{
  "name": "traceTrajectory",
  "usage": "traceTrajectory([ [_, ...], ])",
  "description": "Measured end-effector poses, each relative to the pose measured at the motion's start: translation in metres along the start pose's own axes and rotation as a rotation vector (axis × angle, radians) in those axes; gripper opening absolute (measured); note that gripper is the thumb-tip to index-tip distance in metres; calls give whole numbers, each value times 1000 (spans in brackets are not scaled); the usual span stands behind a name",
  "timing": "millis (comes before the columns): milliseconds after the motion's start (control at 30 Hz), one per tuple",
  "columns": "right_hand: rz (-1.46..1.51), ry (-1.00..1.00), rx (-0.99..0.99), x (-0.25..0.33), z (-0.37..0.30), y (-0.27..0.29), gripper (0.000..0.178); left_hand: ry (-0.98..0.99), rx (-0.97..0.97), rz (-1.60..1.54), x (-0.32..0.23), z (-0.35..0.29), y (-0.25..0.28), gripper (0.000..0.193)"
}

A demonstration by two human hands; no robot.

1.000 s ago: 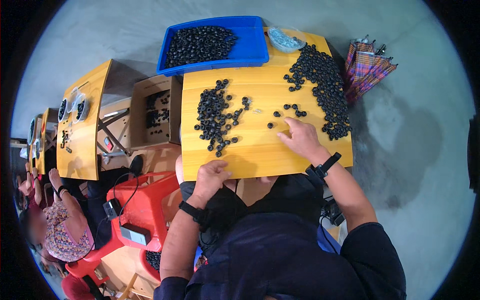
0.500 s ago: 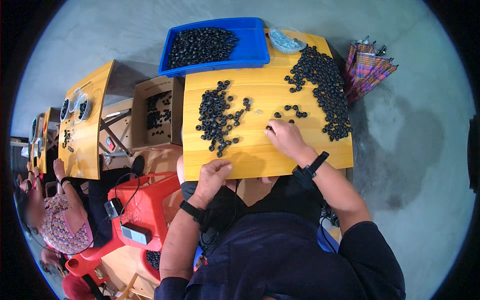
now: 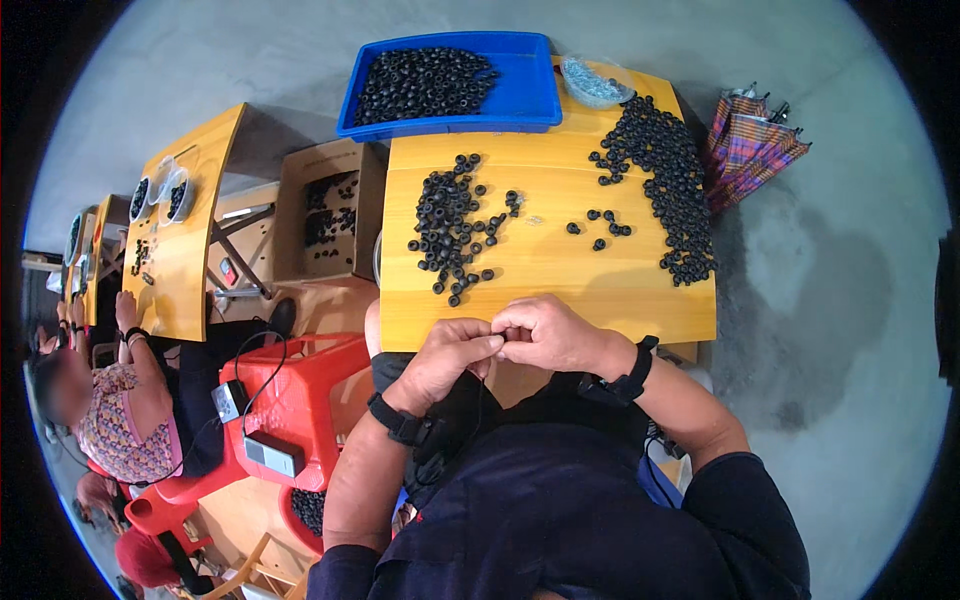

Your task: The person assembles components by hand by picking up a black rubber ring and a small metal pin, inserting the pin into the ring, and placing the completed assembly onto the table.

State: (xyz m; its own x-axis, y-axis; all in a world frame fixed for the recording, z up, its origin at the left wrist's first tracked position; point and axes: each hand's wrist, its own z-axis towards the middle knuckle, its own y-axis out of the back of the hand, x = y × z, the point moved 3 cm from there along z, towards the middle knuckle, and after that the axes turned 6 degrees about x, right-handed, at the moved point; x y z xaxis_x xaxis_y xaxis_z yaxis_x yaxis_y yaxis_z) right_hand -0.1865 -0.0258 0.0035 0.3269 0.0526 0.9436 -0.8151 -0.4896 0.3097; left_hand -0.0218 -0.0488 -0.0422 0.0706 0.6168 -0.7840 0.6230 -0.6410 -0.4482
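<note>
Rubber rings: I see one small black ring (image 3: 500, 341) pinched between the fingers of my left hand (image 3: 447, 358) and right hand (image 3: 548, 333), both closed on it at the near bench (image 3: 540, 280) edge. Sorted piles (image 3: 452, 225) lie left and right (image 3: 665, 190), within reach.

Open brown cardboard box (image 3: 318, 210) left of the table, clear plastic bag (image 3: 596, 82) at its far edge

folded plaid umbrella (image 3: 752, 140) on the floor right of the table | red plastic stool (image 3: 300, 400) at left, grey box (image 3: 271, 455) on it | open cardboard box (image 3: 322, 210) beside the table | co-worker in patterned top (image 3: 125, 430) at far left
</note>
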Motion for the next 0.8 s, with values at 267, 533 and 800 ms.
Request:
traceTrajectory([
  [267,-116,-170,-246,-56,12,37,17,60,-124,72,10,-2,12,16],
  [533,-514,-236,-444,-88,29,86,9,59,-59,59,6,-3,6,14],
  [800,-774,-204,-362,-78,46,79,11,66,-39,173,0,-5,3,14],
])
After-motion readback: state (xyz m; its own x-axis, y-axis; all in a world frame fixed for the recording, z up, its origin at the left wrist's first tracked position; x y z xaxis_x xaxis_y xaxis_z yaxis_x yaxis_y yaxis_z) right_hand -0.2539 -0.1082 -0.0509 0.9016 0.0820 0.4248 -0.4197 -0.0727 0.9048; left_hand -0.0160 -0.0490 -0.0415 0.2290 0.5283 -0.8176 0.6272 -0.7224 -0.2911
